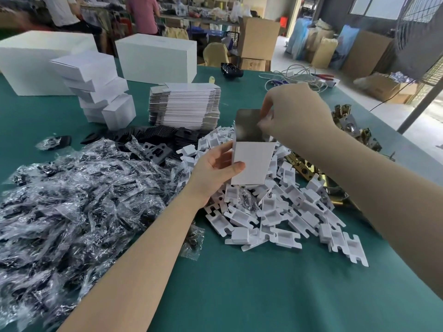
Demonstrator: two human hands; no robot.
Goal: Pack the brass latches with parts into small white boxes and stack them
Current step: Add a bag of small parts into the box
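Note:
My left hand [215,168] grips a small white box [251,164] from its left side, thumb across the front, above the pile of white plastic trays [282,212]. The box's grey top flap [247,125] stands open. My right hand [292,111] pinches the flap area at the box's top right corner. Brass latches [347,125] lie at the right behind my right arm, more of them [309,171] under the trays. A stack of packed small white boxes [96,87] stands at the back left.
A heap of clear bags with black parts [72,200] fills the left. Flat box blanks [184,104] are piled at centre back, black plates [155,149] in front of them. Two large white cartons [155,56] stand behind. Cables [299,77] lie at the far right edge.

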